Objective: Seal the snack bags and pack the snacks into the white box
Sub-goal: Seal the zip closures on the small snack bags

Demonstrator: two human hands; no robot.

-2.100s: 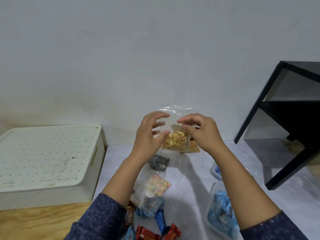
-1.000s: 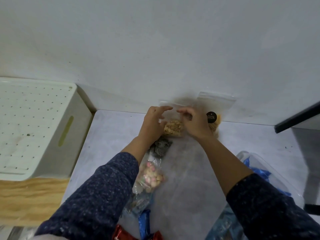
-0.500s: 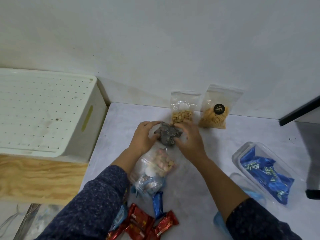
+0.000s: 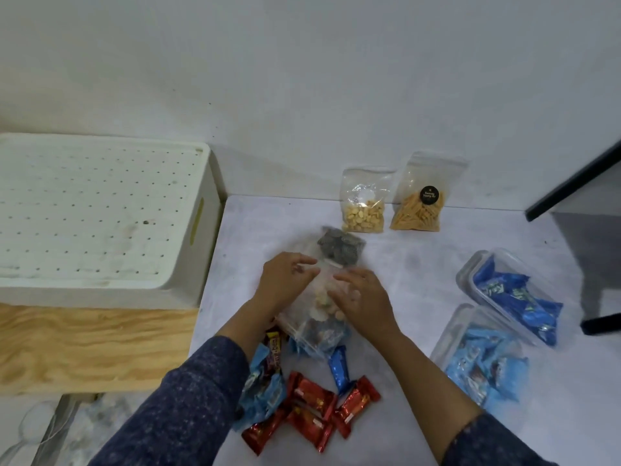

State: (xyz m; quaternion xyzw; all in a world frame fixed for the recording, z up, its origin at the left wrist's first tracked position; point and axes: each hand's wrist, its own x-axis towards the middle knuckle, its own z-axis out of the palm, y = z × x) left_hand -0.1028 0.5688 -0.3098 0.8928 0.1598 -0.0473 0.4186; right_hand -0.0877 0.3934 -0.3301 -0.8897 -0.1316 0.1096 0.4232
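Your left hand (image 4: 285,277) and right hand (image 4: 364,299) both sit over a clear bag (image 4: 312,317) of pale round snacks at the middle of the counter (image 4: 420,270). Your left fingers curl onto the bag's upper edge at its 10 o'clock side, and they seem to pinch the plastic, though motion blur softens the contact. Your right hand lies spread on the bag's 3 o'clock side, fingers fairly straight and pressing on the plastic. Whether the bag's strip is closed, you cannot tell.

Just past your fingertips, at 12 o'clock, lies a dark bag (image 4: 341,247) of grey-black pieces, touching or overlapping the clear bag's top. Further toward 12 o'clock, 2 bags stand against the wall: a nut bag (image 4: 364,203) and, just beside it at its 3 o'clock, a stick bag (image 4: 420,200) with a round black label.

The white box (image 4: 100,223) sits at 9 o'clock, its perforated lid on, on a wooden surface (image 4: 84,348) beside the counter.

At 6 o'clock from the clear bag lie loose wrapped snacks: red bars (image 4: 312,412), a blue bar (image 4: 337,364) and a light blue pack (image 4: 262,388) partly under your left sleeve. At 3 to 4 o'clock, 2 clear tubs (image 4: 470,267) hold blue packs (image 4: 514,301).
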